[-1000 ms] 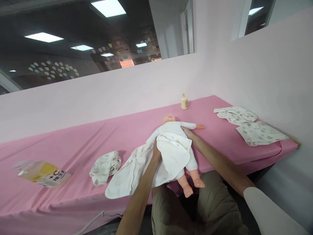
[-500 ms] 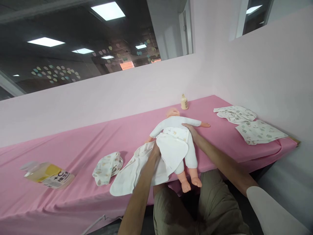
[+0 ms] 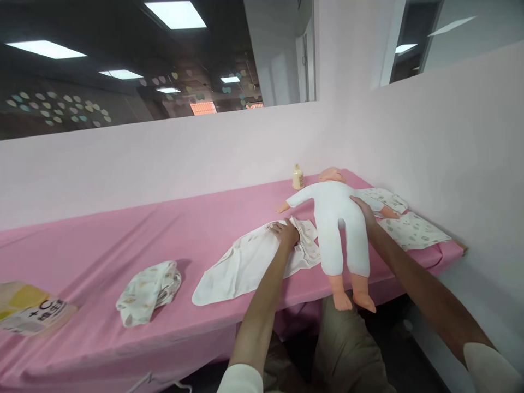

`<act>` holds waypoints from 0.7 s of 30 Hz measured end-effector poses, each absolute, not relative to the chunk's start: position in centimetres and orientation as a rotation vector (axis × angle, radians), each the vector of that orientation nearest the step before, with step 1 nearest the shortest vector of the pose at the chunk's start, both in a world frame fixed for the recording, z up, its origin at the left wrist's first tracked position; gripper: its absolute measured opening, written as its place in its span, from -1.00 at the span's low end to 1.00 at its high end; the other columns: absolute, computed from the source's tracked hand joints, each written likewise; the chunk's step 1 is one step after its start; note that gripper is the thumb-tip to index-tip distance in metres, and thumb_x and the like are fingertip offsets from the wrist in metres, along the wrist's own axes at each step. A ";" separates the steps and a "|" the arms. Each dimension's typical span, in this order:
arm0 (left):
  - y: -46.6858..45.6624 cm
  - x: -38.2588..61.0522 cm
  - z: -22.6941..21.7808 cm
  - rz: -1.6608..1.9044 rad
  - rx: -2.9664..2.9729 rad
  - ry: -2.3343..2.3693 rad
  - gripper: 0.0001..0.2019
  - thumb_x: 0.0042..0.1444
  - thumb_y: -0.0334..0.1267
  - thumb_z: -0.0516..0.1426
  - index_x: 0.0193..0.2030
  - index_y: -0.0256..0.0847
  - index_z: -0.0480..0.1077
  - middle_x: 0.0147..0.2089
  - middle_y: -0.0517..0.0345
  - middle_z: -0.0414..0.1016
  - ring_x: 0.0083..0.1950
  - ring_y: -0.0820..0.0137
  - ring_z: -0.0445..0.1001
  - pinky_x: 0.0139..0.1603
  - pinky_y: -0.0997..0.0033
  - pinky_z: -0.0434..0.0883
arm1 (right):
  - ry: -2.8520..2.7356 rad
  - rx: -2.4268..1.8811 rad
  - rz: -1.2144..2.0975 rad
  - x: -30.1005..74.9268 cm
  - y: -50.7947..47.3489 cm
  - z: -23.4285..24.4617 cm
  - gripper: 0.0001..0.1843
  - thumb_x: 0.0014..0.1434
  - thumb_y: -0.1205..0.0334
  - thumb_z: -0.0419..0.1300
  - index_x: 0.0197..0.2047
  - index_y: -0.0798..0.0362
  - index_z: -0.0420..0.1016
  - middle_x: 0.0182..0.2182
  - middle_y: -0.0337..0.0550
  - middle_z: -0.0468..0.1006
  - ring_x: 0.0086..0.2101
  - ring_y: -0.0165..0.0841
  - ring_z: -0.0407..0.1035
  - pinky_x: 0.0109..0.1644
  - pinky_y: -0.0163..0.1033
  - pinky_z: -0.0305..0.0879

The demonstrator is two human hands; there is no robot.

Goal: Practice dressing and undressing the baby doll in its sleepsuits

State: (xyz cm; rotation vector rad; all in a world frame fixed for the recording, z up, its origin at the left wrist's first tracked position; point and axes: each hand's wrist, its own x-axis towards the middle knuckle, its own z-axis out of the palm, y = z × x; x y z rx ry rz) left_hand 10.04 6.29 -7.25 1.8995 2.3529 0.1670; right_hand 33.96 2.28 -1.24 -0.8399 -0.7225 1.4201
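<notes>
A baby doll [image 3: 338, 204] in a white body suit is tilted at the right part of the pink-covered table, its feet hanging over the front edge. My right hand [image 3: 365, 212] grips its side below the arm, the thumb on the front and the other fingers hidden behind. Left of the doll, a white baby wrap [image 3: 249, 267] with small prints at its upper end lies spread on the table. My left hand [image 3: 286, 233] is closed on the upper part of this wrap, fingers partly bent into the fabric.
A folded printed cloth [image 3: 149, 292] lies to the left, and a large clear bottle with a yellow label [image 3: 36, 308] beyond it. A small cream pump bottle [image 3: 298, 178] stands by the wall. Printed baby clothes [image 3: 415, 229] lie at the right end of the pink table cover [image 3: 184, 234].
The doll has moved right, off the white wrap, with my right hand on it. The wrap no longer covers its front and lies on the table under my left hand. The view has shifted right.
</notes>
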 end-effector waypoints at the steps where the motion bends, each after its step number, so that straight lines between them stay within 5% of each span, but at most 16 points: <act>1: 6.2 10.3 -7.1 0.133 1.914 2.388 -0.33 0.22 -0.19 -0.09 0.43 -0.44 -0.08 0.39 -0.62 -0.07 0.43 -0.31 -0.13 0.26 -0.44 -0.23 | -0.718 -0.849 1.400 34.6 2.2 -1.1 -0.76 0.01 0.06 0.30 -0.30 0.03 0.50 -0.50 -0.25 0.55 -0.43 -0.28 0.45 -0.30 -0.21 0.45; 5: 5.1 9.9 -5.8 0.137 2.057 2.401 -0.43 0.19 -0.30 -0.06 0.33 -0.49 0.14 0.27 -0.57 0.20 0.33 -0.22 0.13 0.26 -0.36 -0.08 | -0.708 -0.828 1.359 35.7 1.8 -0.8 -0.77 0.03 0.10 0.26 -0.27 0.05 0.53 -0.42 -0.20 0.61 -0.40 -0.26 0.50 -0.30 -0.20 0.49; 11: 4.7 10.3 -4.2 0.130 2.211 2.064 -0.71 0.18 -0.30 -0.02 -0.10 -0.29 0.49 -0.02 -0.18 0.52 0.09 0.14 0.43 0.05 0.24 0.33 | -0.694 -0.784 1.396 34.7 0.9 -0.1 -0.75 0.05 0.10 0.23 -0.22 0.03 0.55 -0.38 -0.20 0.63 -0.34 -0.22 0.52 -0.26 -0.16 0.51; 21: 5.3 13.4 -3.6 0.297 2.187 1.975 -0.73 0.21 -0.32 0.02 -0.09 -0.35 0.49 0.02 -0.26 0.48 0.18 0.04 0.36 0.15 0.13 0.26 | -0.802 -0.831 1.373 33.0 -0.5 -0.3 -0.72 -0.04 0.01 0.29 -0.28 -0.01 0.52 -0.45 -0.24 0.59 -0.34 -0.21 0.50 -0.27 -0.16 0.46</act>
